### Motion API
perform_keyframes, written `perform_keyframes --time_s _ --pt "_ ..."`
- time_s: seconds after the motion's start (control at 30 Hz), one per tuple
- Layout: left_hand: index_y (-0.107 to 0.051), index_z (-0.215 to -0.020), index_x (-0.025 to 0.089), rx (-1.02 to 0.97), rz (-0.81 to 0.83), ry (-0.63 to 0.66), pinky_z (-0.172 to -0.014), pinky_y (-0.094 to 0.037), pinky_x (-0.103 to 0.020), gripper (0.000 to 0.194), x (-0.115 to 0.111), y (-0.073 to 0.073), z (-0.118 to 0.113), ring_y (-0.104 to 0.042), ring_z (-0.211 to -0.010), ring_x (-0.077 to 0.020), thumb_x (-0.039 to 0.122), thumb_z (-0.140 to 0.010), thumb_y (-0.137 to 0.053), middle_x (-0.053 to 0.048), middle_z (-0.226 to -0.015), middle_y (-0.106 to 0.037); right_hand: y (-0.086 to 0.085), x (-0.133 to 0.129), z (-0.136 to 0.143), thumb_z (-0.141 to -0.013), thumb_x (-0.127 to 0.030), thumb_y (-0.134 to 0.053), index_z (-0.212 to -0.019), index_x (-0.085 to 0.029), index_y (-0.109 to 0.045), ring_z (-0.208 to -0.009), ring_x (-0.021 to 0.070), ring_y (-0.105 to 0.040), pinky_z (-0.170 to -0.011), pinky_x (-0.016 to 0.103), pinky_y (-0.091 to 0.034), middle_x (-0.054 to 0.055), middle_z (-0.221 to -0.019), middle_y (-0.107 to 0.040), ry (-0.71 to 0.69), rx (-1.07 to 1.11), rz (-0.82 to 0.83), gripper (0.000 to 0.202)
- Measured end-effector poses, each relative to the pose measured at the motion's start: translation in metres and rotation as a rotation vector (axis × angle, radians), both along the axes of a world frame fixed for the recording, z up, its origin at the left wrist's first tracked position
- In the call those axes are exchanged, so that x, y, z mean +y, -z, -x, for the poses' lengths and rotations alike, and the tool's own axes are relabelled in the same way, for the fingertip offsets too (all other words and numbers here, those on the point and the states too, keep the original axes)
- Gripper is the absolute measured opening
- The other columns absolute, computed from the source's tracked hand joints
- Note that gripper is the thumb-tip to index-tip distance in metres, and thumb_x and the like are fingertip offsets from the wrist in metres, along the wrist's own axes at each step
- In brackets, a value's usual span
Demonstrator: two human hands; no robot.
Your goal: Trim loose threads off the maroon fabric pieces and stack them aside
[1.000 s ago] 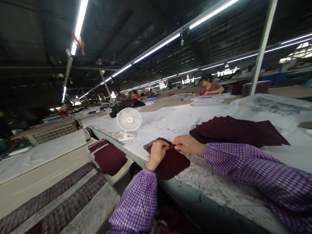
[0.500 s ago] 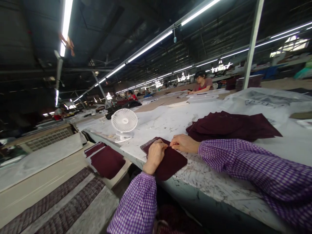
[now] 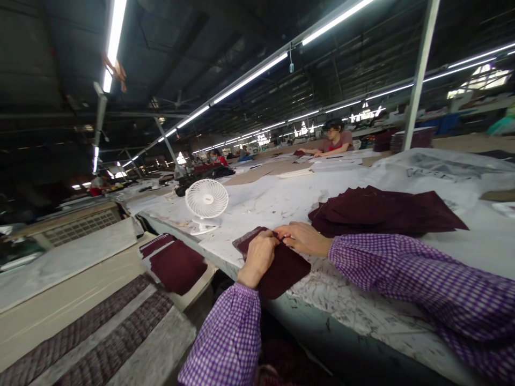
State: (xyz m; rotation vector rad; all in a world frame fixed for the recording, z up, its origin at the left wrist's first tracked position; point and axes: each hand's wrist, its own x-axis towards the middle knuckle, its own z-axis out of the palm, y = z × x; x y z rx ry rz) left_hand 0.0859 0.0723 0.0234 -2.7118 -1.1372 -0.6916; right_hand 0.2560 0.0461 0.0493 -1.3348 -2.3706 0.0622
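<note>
A dark maroon fabric piece (image 3: 286, 269) lies at the table's near edge, one corner hanging over it. My left hand (image 3: 260, 252) rests on its left part, fingers closed at the cloth's upper side. Against those fingertips my right hand (image 3: 302, 237) pinches the fabric's far edge. Where the two hands meet, the fingers partly hide the cloth. Behind my right hand lies a fanned pile of maroon fabric pieces (image 3: 382, 209).
A small white fan (image 3: 206, 199) stands on the white-covered table (image 3: 261, 193). Lower left, a stack of maroon pieces (image 3: 179, 265) and rows of overlapped pieces (image 3: 116, 327) lie on a lower surface. Across the table, a person (image 3: 336, 140) leans over papers.
My right hand has shifted slightly left along the cloth's edge, its fingers closer to my left hand. The person across the table has stretched an arm toward a maroon piece.
</note>
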Motion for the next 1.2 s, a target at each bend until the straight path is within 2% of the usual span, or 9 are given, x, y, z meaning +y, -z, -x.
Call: perform_keyframes --time_s 0.17,0.27,0.4,0.5,0.67,0.8,0.97,1.2 --pt "-0.071 -0.083 0.017 -0.011 0.009 -0.005 -0.074 -0.045 -0.027 0.026 -0.003 -0.001 -0.002 -0.056 -0.084 -0.0176 0.012 -0.084 -0.046 -0.006 -0.085 -0.062 0.003 -0.003 0.005 -0.084 -0.014 -0.044 -0.102 -0.020 -0.060 -0.088 0.0179 -0.056 -0.073 0.025 -0.037 0.005 -0.090 -0.066 0.035 -0.104 -0.010 0.025" --pt "-0.072 -0.081 0.018 -0.077 0.069 0.013 -0.073 -0.046 -0.026 0.025 0.000 -0.001 0.001 -0.057 -0.080 -0.0163 0.011 -0.083 -0.048 -0.005 -0.083 -0.062 0.008 0.001 0.005 -0.086 -0.016 -0.042 -0.103 -0.020 -0.060 -0.089 0.0189 -0.055 -0.074 0.026 -0.038 0.007 -0.090 -0.066 0.027 -0.150 -0.046 0.025" --pt "-0.072 -0.084 0.020 -0.291 0.219 0.060 -0.077 -0.047 -0.025 0.018 0.006 0.000 0.016 -0.060 -0.077 -0.0139 0.013 -0.080 -0.057 -0.002 -0.083 -0.065 0.014 0.008 0.004 -0.087 -0.018 -0.042 -0.108 -0.020 -0.060 -0.091 0.0197 -0.056 -0.076 0.027 -0.040 0.007 -0.090 -0.067 0.005 -0.139 -0.074 0.028" --pt "-0.073 -0.084 0.021 -0.365 0.239 0.039 -0.076 -0.047 -0.026 0.017 0.006 0.003 0.032 -0.061 -0.076 -0.0135 0.012 -0.077 -0.060 0.000 -0.082 -0.066 0.016 0.010 0.003 -0.087 -0.017 -0.041 -0.110 -0.019 -0.061 -0.093 0.0196 -0.055 -0.080 0.029 -0.041 0.007 -0.094 -0.067 -0.018 -0.110 -0.079 0.030" --pt "-0.073 -0.082 0.021 -0.382 0.176 0.082 -0.072 -0.047 -0.025 0.020 0.000 0.009 0.047 -0.060 -0.075 -0.0127 0.010 -0.079 -0.057 -0.001 -0.080 -0.064 0.013 0.009 0.003 -0.086 -0.011 -0.037 -0.103 -0.017 -0.065 -0.088 0.0183 -0.055 -0.083 0.030 -0.041 0.007 -0.095 -0.065 -0.113 -0.125 -0.089 0.034" --pt "-0.072 -0.082 0.020 -0.375 0.124 0.057 -0.074 -0.047 -0.026 0.018 -0.005 0.012 0.051 -0.058 -0.080 -0.0148 0.016 -0.083 -0.054 -0.002 -0.081 -0.063 0.013 0.008 0.004 -0.081 -0.005 -0.039 -0.106 -0.018 -0.066 -0.084 0.0180 -0.054 -0.076 0.029 -0.041 0.008 -0.090 -0.063 -0.129 -0.195 -0.089 0.039" --pt "-0.071 -0.080 0.019 -0.357 0.098 0.047 -0.074 -0.046 -0.026 0.022 -0.006 0.014 0.055 -0.056 -0.082 -0.0149 0.020 -0.087 -0.050 -0.003 -0.082 -0.062 0.013 0.005 0.007 -0.082 -0.003 -0.039 -0.113 -0.018 -0.064 -0.090 0.0177 -0.053 -0.082 0.029 -0.039 0.010 -0.097 -0.061 -0.141 -0.290 -0.083 0.042" --pt "-0.070 -0.085 0.021 -0.114 -0.100 0.006 -0.077 -0.040 -0.032 0.026 -0.018 0.006 0.055 -0.050 -0.083 -0.0174 0.020 -0.089 -0.045 -0.005 -0.082 -0.060 -0.008 -0.005 0.026 -0.082 -0.005 -0.038 -0.124 -0.025 -0.057 -0.090 0.0196 -0.053 -0.082 0.031 -0.038 0.010 -0.093 -0.058 -0.110 -0.544 -0.061 0.050"
